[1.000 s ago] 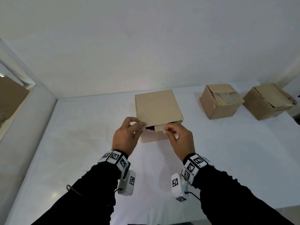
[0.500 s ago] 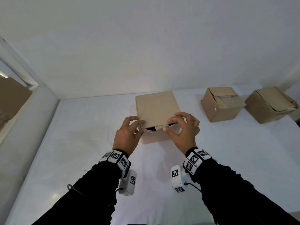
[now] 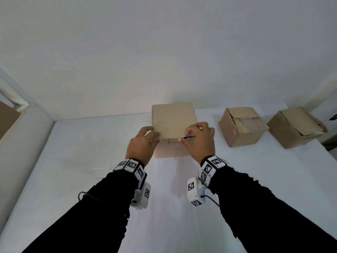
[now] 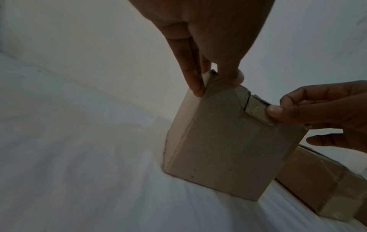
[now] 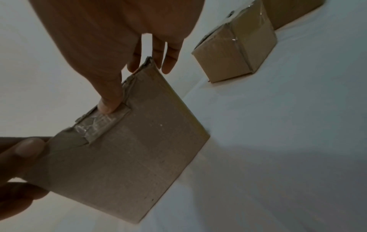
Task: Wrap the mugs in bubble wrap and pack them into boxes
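Box number one sits on the white table straight ahead of me, near the back wall, its top flap folded down almost flat, with a thin dark gap showing under the flap's near right edge. My left hand pinches the box's near left top corner: in the left wrist view my fingers lie against the left side while my thumb presses on the front face just below the rim. My right hand grips the near right part of the top edge, fingers curled over the flap and thumb set on the front. In the right wrist view that thumb rests on a strip of clear tape stuck to the front face, where the cardboard along the rim looks torn and ragged. Off to my right stand two more boxes, apart from the one I hold: a second box with its flaps folded loosely, and a third box further right near the table's edge, its top flaps also folded over unevenly. Both wrists wear bands with black-and-white marker squares over my black sleeves. What is inside the box I cannot tell.
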The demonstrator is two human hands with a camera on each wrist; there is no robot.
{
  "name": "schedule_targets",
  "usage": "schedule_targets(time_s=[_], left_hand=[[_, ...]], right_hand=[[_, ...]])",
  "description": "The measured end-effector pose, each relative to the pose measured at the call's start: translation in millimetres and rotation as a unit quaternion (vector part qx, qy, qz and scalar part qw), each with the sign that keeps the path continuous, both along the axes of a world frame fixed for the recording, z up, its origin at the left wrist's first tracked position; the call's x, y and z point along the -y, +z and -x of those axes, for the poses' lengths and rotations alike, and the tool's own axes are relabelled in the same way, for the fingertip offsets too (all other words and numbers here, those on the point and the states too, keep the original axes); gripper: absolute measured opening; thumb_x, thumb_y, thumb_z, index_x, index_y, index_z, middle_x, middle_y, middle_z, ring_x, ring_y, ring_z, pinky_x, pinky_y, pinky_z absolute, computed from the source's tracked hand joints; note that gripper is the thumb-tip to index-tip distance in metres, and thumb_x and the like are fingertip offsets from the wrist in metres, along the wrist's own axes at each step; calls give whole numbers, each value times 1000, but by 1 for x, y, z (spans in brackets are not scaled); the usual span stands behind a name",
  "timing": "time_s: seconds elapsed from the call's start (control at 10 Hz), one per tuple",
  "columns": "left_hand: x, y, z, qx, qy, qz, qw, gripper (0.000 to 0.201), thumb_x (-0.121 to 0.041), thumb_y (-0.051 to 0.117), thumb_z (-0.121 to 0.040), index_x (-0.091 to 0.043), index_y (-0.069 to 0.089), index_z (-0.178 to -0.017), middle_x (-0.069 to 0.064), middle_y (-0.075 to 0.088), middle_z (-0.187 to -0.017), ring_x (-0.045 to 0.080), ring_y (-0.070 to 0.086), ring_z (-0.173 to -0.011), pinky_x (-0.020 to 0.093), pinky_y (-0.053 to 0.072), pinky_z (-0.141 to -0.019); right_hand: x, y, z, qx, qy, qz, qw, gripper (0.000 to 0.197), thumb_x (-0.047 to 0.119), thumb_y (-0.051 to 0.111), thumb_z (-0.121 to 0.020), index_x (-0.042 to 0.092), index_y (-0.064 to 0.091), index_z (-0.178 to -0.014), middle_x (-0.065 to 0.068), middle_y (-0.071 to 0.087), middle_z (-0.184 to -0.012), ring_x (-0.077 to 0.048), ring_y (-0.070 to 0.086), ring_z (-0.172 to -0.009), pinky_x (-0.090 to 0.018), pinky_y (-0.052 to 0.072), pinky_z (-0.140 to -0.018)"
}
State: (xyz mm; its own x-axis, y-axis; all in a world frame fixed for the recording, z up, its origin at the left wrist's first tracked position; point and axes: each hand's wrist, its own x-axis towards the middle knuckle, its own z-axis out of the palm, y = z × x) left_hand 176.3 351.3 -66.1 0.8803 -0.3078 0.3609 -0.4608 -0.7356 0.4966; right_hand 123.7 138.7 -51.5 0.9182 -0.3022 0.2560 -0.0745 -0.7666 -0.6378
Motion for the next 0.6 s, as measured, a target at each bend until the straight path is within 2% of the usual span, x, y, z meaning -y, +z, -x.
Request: schedule_targets(time_s=[0.1, 0.3, 0.4, 0.5, 0.6], left_hand=[[15, 2, -13, -26, 27, -7, 999, 15, -25, 67, -88, -22, 73, -102, -4, 60, -122, 26, 65, -67, 42, 55, -66], [24, 5, -23, -43, 36, -18, 998, 17, -27, 65, -90, -23, 72, -105, -5, 58, -126, 25, 66, -71, 38, 54, -70], [22, 6, -19, -58, 34, -36, 997, 21, -31, 61, -92, -26, 70, -110, -9, 54, -130, 22, 66, -74, 39, 55, -72], [17, 13, -11, -69, 28, -74, 994, 26, -34, 56, -92, -32, 64, -117, -16, 48, -134, 13, 66, -78, 36, 55, -71], [7, 16, 5, -72, 9, -86, 994, 28, -39, 55, -92, -34, 61, -119, -19, 46, -134, 6, 65, -75, 33, 55, -69]], right_hand=[[11, 4, -19, -20, 3, 24, 1000, 28, 40, 80, -71, 24, 61, -85, 1, 46, -112, -24, 38, -102, -28, 40, -73], [17, 11, -33, -50, -1, 34, 998, 29, 40, 80, -71, 22, 59, -78, 2, 46, -112, -23, 37, -101, -32, 45, -73], [16, 13, -30, -63, 5, 39, 997, 27, 39, 79, -72, 21, 59, -74, 3, 45, -111, -22, 38, -100, -33, 46, -76], [17, 20, -25, -98, 19, 55, 993, 14, 34, 72, -75, 25, 62, -78, 4, 45, -114, -24, 41, -103, -37, 46, -83], [21, 32, -7, -99, 43, 31, 994, 11, 38, 68, -79, 29, 63, -82, 5, 54, -108, -21, 43, -105, -37, 44, -86]])
